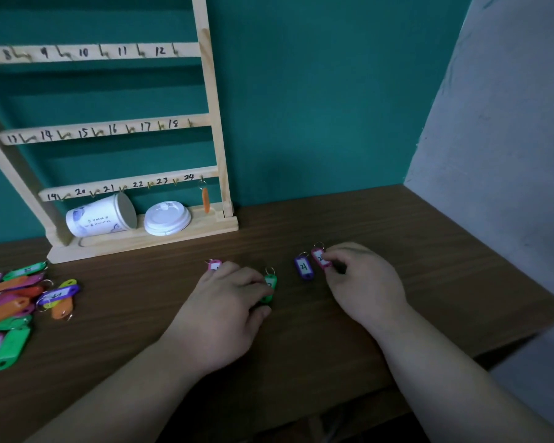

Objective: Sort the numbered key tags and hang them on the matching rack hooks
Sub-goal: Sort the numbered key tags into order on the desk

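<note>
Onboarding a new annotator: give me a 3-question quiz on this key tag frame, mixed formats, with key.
1. True or false: the orange tag hangs on the hook by number 24 on the rack.
2. Which tag lies on the table between the two hands, touched by neither? A. purple tag B. yellow tag C. white tag
3. Fill in: the paper cup on the rack's base lies on its ____, its lid beside it.

Key
1. True.
2. A: the purple tag lies free; the left hand is on the green tag, the right hand on the pink tag.
3. side.
</note>
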